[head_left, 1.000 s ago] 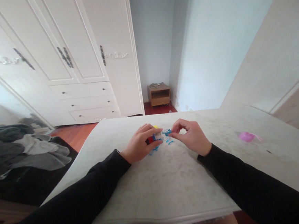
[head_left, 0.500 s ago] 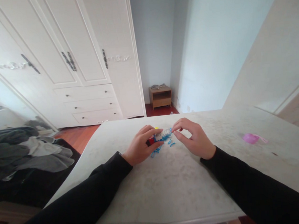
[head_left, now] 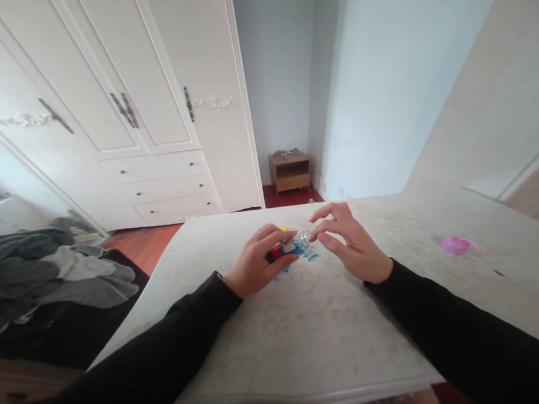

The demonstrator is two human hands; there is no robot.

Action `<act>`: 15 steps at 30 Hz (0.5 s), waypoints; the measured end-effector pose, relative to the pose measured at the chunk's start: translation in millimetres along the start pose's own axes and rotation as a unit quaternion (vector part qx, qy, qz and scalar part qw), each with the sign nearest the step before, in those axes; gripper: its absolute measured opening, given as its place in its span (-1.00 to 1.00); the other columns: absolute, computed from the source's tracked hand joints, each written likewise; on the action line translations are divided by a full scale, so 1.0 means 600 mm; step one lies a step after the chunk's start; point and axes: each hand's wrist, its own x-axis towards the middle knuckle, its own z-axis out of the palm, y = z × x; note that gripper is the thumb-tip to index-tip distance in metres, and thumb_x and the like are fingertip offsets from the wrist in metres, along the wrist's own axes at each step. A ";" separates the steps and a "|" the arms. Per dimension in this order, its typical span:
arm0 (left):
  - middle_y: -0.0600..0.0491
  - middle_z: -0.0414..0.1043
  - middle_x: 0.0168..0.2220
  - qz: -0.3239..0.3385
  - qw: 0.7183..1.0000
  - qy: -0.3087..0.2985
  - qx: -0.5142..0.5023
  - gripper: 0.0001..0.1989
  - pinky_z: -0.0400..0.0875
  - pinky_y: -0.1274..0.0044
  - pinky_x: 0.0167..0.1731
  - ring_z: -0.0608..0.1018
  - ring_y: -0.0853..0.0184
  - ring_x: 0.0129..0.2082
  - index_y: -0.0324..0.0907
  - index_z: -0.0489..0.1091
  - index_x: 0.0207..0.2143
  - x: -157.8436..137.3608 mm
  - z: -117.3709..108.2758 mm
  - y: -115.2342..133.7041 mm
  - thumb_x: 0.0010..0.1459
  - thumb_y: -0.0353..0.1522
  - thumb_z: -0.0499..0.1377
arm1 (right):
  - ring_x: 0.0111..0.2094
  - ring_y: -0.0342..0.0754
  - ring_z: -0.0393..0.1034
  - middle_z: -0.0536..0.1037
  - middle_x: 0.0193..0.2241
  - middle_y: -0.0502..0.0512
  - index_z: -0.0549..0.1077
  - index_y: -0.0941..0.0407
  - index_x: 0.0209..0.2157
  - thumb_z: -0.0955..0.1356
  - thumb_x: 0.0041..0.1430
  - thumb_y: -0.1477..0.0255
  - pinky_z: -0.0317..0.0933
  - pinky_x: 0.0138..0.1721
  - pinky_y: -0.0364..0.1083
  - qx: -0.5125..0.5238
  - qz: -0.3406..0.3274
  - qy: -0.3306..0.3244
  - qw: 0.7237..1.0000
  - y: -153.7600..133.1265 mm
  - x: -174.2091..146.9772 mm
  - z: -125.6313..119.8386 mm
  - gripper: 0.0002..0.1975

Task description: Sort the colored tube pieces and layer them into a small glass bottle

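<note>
My left hand [head_left: 255, 262] is closed around a small clear plastic bottle [head_left: 290, 246] with a red and blue label. The bottle lies on its side, its clear end facing right. Blue shows inside the bottle. My right hand [head_left: 350, 242] is at that clear end with thumb and fingers spread; one fingertip is at the rim, and whether it touches cannot be told. Thin blue loop-like pieces [head_left: 312, 257] lie on the table below the bottle, partly hidden by my left hand. A small yellow thing [head_left: 285, 229] shows behind the bottle.
The white table [head_left: 308, 342] has stains on its top. A pink rounded thing with a strap [head_left: 454, 245] lies at the right. Grey clothes [head_left: 84, 276] are heaped left of the table. A white wardrobe [head_left: 157, 74] and a small wooden cabinet [head_left: 290, 172] stand beyond.
My right fingers were close together on a blue piece at the bottle's end; now they are spread and that piece is no longer between them. My left hand keeps its hold.
</note>
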 end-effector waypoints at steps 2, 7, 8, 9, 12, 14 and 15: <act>-0.03 0.48 -0.18 -0.001 1.000 0.000 -0.002 -0.66 0.46 0.47 -0.13 0.53 0.30 -0.18 -0.20 0.48 0.07 0.000 0.000 0.000 0.29 -0.27 0.30 | 0.04 0.12 0.22 0.44 -0.03 0.17 0.58 0.06 -0.25 0.23 0.45 0.32 0.14 0.16 0.20 -0.008 0.002 -0.014 1.000 0.000 0.000 0.000 -0.69; -0.04 0.47 -0.16 0.009 1.000 -0.002 -0.010 -0.65 0.48 0.46 -0.13 0.53 0.29 -0.15 -0.17 0.45 0.10 -0.001 0.004 0.005 0.29 -0.29 0.29 | 0.15 0.20 0.11 0.34 0.13 0.18 0.60 0.02 -0.14 0.21 0.46 0.25 0.03 0.23 0.34 -0.002 0.012 -0.125 0.992 0.000 -0.005 0.009 -0.65; -0.05 0.47 -0.15 0.016 1.000 -0.002 -0.011 -0.65 0.49 0.46 -0.12 0.53 0.28 -0.13 -0.17 0.45 0.10 -0.001 0.005 0.007 0.30 -0.30 0.28 | 0.17 0.21 0.09 0.32 0.16 0.18 0.61 0.01 -0.14 0.21 0.46 0.23 0.01 0.25 0.36 0.001 0.017 -0.136 0.991 0.000 -0.006 0.011 -0.65; -0.06 0.47 -0.13 0.022 1.000 -0.003 -0.013 -0.65 0.49 0.45 -0.11 0.53 0.27 -0.11 -0.17 0.44 0.11 -0.002 0.006 0.009 0.30 -0.30 0.28 | 0.18 0.21 0.08 0.30 0.18 0.18 0.61 0.01 -0.14 0.21 0.46 0.22 -0.01 0.26 0.37 0.004 0.022 -0.143 0.989 0.000 -0.007 0.012 -0.64; -0.09 0.46 -0.07 0.039 0.999 -0.018 -0.012 -0.65 0.49 0.42 -0.07 0.52 0.24 -0.06 -0.14 0.40 0.14 -0.003 0.008 0.015 0.33 -0.32 0.25 | 0.22 0.22 0.06 0.26 0.22 0.18 0.61 0.01 -0.14 0.19 0.47 0.19 -0.02 0.27 0.40 0.007 0.033 -0.165 0.986 -0.002 -0.009 0.015 -0.61; -0.10 0.45 -0.06 0.051 0.998 -0.038 -0.008 -0.65 0.49 0.40 -0.04 0.52 0.23 -0.05 -0.14 0.39 0.14 -0.004 0.009 0.017 0.34 -0.32 0.24 | 0.24 0.23 0.05 0.25 0.23 0.18 0.61 0.01 -0.14 0.19 0.47 0.17 -0.01 0.26 0.41 0.001 0.034 -0.185 0.982 -0.005 -0.009 0.015 -0.60; -0.10 0.45 -0.07 0.054 0.997 -0.045 -0.006 -0.66 0.49 0.39 -0.03 0.52 0.23 -0.05 -0.13 0.39 0.14 -0.005 0.010 0.017 0.34 -0.32 0.24 | 0.24 0.23 0.05 0.26 0.23 0.19 0.61 0.01 -0.14 0.20 0.47 0.16 -0.01 0.25 0.42 -0.005 0.033 -0.194 0.980 -0.006 -0.009 0.015 -0.60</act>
